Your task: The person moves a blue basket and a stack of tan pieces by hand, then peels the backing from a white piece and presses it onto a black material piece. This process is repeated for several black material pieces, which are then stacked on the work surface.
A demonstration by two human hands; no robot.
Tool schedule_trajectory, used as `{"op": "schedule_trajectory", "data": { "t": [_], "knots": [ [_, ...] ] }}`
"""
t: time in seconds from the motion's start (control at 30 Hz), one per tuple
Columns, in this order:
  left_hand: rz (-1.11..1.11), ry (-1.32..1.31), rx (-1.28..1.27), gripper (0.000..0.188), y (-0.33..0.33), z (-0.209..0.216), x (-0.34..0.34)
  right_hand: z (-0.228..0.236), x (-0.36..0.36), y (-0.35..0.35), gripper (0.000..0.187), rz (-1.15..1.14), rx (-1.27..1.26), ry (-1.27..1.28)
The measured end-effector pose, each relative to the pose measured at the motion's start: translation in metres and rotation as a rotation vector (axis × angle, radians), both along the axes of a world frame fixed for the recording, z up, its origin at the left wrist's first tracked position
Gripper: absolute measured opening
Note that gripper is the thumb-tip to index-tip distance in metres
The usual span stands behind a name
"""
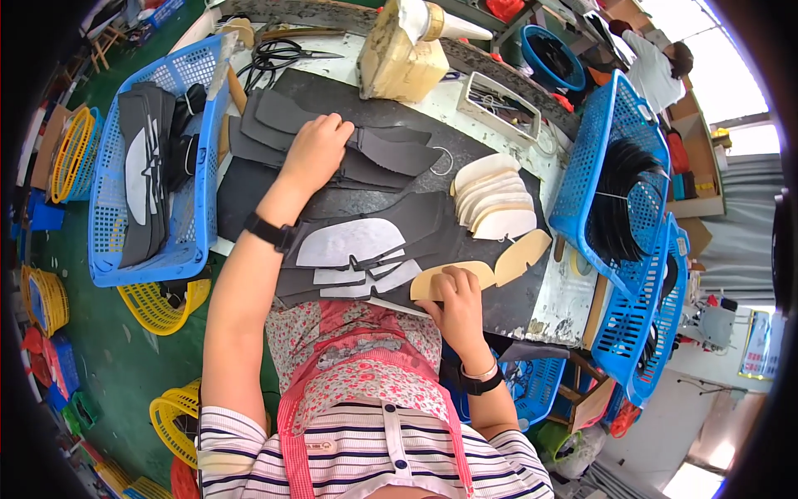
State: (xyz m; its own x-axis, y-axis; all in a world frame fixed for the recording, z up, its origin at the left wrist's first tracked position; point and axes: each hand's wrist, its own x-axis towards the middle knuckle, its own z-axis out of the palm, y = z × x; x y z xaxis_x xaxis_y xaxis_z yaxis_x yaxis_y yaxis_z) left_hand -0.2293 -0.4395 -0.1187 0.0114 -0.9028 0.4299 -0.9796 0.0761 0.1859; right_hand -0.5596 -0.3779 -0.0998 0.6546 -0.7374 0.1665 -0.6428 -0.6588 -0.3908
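Note:
My left hand (317, 151) reaches over a stack of dark grey cut sheet pieces (278, 112), its fingers closed at the edge of one curved dark piece (395, 154). What lies under its fingertips is partly hidden. Close to my body, my right hand (457, 301) pinches a tan curved backing piece (426, 283) at the table's near side. Between the hands lie overlapped dark pieces with white curved patches (349, 244) on them. A fanned stack of cream curved pieces (496, 195) sits to the right, and another tan notched piece (522, 256) touches the held one.
A blue basket (104, 195) of dark pieces stands at the left; more blue baskets (573, 187) line the right. Scissors (283, 56), a stained block with a nozzle-topped bottle (407, 62) and a white tool tray (499, 108) occupy the far side. Another person (652, 71) is beyond.

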Motion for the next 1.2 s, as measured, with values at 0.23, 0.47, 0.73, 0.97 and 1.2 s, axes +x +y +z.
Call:
{"op": "schedule_trajectory", "data": {
  "t": [0.23,0.47,0.73,0.97,1.2],
  "knots": [
    [-0.271,-0.034,0.084,0.025,0.089,0.028,-0.082,-0.017,-0.007,0.001,0.017,0.066,-0.047,-0.201],
    [-0.251,0.400,0.182,0.022,0.122,0.015,-0.130,0.000,-0.005,0.005,0.022,-0.039,-0.214,-0.369],
    [-0.331,1.555,0.619,0.013,0.122,0.019,-0.175,0.016,-0.001,0.025,0.020,-0.043,-0.015,-0.544],
    [-0.463,1.153,0.336,0.011,0.126,0.017,-0.174,0.028,-0.014,0.021,0.018,-0.032,0.299,-0.537],
    [-0.488,1.005,0.193,0.011,0.126,0.016,-0.181,0.025,-0.012,0.031,0.018,-0.083,0.283,-0.513]
  ]
}}
